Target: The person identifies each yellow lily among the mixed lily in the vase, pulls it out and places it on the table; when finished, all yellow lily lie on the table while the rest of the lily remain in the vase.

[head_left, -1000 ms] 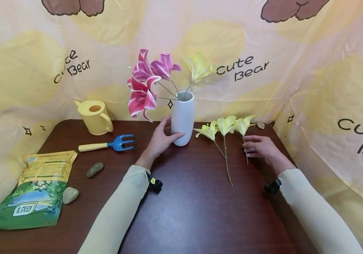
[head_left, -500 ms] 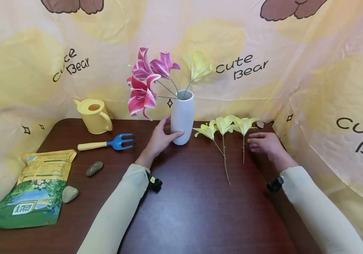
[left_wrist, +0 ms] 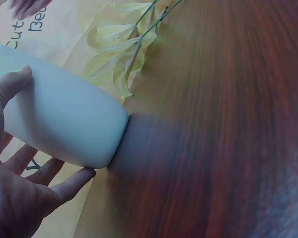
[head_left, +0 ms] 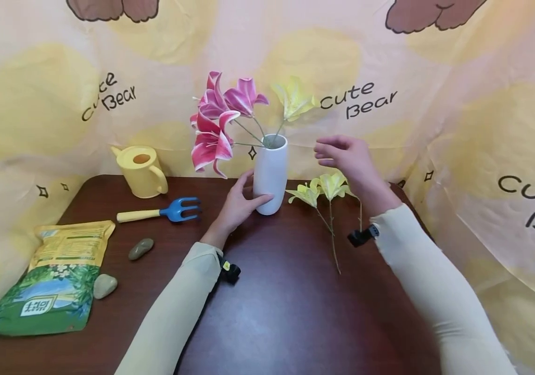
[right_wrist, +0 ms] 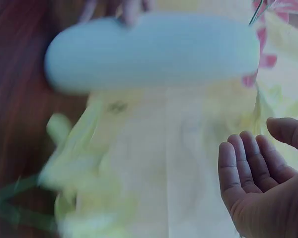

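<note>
A white vase (head_left: 269,179) stands upright on the dark table. My left hand (head_left: 236,209) holds its lower side, thumb in front and fingers behind; in the left wrist view the fingers curve round the vase (left_wrist: 64,114). Several pink lilies (head_left: 211,140) lean left from its mouth, and one yellow lily (head_left: 293,99) leans right. Raised in the air to the right of the vase, my right hand (head_left: 352,162) has nothing in it; its fingers (right_wrist: 256,161) extend loosely in the right wrist view. Below it lie yellow lilies (head_left: 330,186), partly covered by that hand and wrist.
On the left are a yellow watering can (head_left: 138,172), a blue hand fork (head_left: 178,210), two stones (head_left: 141,249) and a green-and-yellow bag (head_left: 56,281). A printed cloth (head_left: 230,31) hangs close behind the table (head_left: 267,312).
My right hand has let go of the rightmost yellow lily's stem, drawn back right, then risen and moved left toward the vase. My left hand has stayed on the vase.
</note>
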`<state>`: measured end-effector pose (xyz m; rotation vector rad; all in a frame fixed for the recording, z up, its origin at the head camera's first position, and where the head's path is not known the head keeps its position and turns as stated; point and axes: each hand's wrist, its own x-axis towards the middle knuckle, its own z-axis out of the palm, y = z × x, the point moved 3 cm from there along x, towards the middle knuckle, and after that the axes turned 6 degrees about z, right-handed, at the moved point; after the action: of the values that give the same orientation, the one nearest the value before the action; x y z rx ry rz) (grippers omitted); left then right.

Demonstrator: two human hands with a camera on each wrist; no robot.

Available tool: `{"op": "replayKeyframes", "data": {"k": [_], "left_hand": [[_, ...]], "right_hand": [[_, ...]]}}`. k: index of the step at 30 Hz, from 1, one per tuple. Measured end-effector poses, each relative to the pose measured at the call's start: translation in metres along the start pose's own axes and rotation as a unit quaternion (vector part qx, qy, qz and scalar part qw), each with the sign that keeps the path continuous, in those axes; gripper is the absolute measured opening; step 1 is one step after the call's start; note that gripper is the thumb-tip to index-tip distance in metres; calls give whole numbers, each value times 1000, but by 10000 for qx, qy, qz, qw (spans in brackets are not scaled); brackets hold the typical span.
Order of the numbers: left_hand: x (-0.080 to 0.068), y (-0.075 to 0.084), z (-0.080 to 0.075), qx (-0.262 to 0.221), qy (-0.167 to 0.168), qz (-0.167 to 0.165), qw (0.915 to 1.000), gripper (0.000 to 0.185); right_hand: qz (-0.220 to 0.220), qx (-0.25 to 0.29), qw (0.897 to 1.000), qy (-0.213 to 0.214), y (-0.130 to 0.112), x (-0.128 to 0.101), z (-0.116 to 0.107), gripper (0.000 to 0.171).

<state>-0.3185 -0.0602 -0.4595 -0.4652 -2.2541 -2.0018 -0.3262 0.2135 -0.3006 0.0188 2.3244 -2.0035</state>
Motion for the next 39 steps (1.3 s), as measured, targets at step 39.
{"op": "replayKeyframes", "data": {"k": [39], "left_hand": [[2,-3,-2,121,-20,-83,9999,85]], "right_hand": [[-82,1691,9848,382,-34,40,89,21]]}}
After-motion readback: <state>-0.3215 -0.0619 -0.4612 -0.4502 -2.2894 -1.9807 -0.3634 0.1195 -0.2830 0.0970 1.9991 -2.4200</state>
